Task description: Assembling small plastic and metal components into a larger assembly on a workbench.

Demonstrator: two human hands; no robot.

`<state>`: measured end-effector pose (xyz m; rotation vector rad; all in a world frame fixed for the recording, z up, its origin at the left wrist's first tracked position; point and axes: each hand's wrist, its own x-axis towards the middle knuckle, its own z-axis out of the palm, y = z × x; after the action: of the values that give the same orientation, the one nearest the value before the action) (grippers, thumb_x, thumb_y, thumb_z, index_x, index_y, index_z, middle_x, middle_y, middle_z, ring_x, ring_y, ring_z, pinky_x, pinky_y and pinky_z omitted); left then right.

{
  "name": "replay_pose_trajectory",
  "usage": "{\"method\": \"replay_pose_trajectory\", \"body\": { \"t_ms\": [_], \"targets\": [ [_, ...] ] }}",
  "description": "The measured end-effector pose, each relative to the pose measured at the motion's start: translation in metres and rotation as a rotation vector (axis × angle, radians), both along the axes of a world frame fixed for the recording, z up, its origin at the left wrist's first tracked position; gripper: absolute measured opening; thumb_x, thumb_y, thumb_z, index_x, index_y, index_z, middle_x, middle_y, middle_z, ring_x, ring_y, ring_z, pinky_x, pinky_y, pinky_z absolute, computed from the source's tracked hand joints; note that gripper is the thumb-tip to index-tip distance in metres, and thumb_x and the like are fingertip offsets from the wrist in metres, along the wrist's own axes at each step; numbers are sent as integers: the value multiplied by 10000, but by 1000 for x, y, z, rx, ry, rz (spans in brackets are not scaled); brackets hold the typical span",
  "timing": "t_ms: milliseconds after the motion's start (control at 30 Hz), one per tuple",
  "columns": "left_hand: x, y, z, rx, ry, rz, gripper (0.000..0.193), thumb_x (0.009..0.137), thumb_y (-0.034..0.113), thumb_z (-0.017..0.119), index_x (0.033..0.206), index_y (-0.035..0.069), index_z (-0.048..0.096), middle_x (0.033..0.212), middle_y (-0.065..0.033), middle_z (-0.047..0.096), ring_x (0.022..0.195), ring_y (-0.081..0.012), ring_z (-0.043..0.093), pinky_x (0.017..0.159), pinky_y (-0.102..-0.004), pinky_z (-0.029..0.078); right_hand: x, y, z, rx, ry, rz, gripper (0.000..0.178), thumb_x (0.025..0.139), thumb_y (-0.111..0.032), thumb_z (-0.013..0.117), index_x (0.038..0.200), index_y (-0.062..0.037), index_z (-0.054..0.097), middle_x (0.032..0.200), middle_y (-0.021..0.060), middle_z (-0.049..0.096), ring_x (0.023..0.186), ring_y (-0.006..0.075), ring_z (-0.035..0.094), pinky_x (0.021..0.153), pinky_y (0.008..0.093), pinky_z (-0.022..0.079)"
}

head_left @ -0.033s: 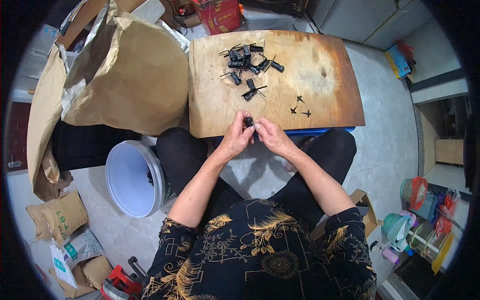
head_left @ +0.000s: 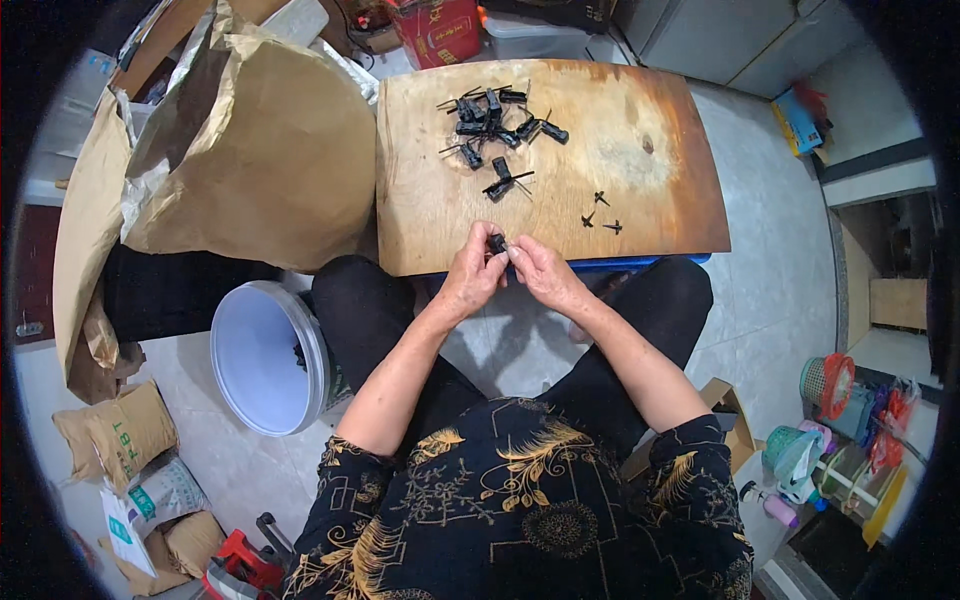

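Observation:
My left hand (head_left: 471,278) and my right hand (head_left: 543,274) meet at the near edge of a wooden board (head_left: 650,180), pinching one small black part (head_left: 496,243) between their fingertips. A heap of similar black parts (head_left: 495,118) lies at the far middle of the board. One more black part with thin wire legs (head_left: 506,184) sits alone nearer me. Three tiny dark metal pieces (head_left: 600,213) lie to the right of it.
A white bucket (head_left: 262,358) stands on the floor by my left knee. Large brown paper sacks (head_left: 250,150) rise at the left. Smaller bags (head_left: 115,430) lie at lower left, coloured baskets (head_left: 828,385) at right, a red box (head_left: 437,30) behind the board.

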<state>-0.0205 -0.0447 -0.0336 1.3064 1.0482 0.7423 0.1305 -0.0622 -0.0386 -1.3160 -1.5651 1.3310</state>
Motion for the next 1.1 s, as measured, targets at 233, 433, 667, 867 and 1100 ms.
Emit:
{"method": "replay_pose_trajectory", "body": {
  "t_ms": [233,433,667,867,1100],
  "targets": [
    [-2,1,0,167,234,91,266,838,27,499,1067,36,364,678,-119,510,542,-205,530,498,-339,429,-10,11,-16,21,-6,-52,172,906,-162,444,854,1,458,647,192,483,605,312,527,565,370,422],
    [-14,9,25,441,383,197,226,828,68,518,1033,41,428,706,-162,525,653,-290,569,588,-382,438,-7,34,-24,-123,298,89,174,925,-213,457,969,-50,503,644,5,452,609,81,455,563,240,408],
    [-148,-26,93,670,527,750,199,829,63,551,1019,32,502,828,-65,536,683,-142,519,636,-280,452,16,70,-20,135,-468,-357,367,779,-268,593,1028,-16,494,783,189,603,752,345,605,672,403,467],
    [-299,-99,82,527,1115,822,263,868,131,510,1118,60,469,879,-148,584,764,-258,564,745,-323,454,6,80,-27,166,-737,-299,240,772,-246,575,846,-19,553,768,213,609,734,398,583,656,445,456],
    [-273,-105,87,928,1294,866,367,818,100,550,1172,45,471,1003,-123,554,854,-261,554,706,-341,451,18,89,-10,-565,335,-269,193,838,-235,548,744,-67,541,520,22,495,394,133,427,358,288,323]
  ]
}}
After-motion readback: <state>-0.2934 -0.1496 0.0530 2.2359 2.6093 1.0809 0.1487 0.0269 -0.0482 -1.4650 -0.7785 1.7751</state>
